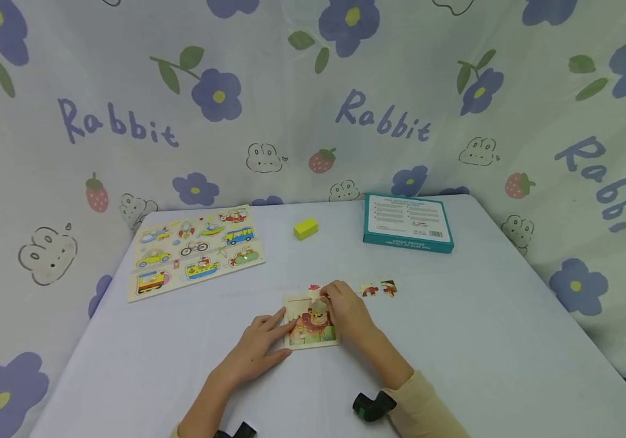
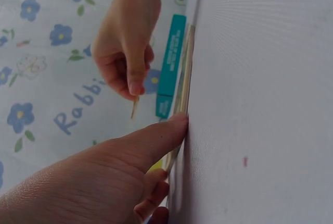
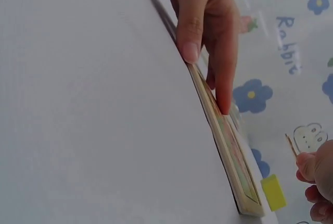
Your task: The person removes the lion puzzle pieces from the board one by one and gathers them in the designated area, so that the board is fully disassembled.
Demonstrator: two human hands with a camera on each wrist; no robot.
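One white-covered desk carries everything: a vehicle puzzle board far left, a teal box far right. My left hand, fingers spread, steadies the wooden jigsaw tray from its left side, with a fingertip on the animal picture. My right hand is at the tray's far right corner, nearer its far edge than my left is. Two loose jigsaw pieces lie beyond, to the right. Smallest is the held jigsaw piece, pinched between my right thumb and finger. It juts left from the fingertips, raised off the desk and roughly parallel to it, over the tray's far edge; the tray lies below and nearer me. Which way the piece runs longer, I can't tell.
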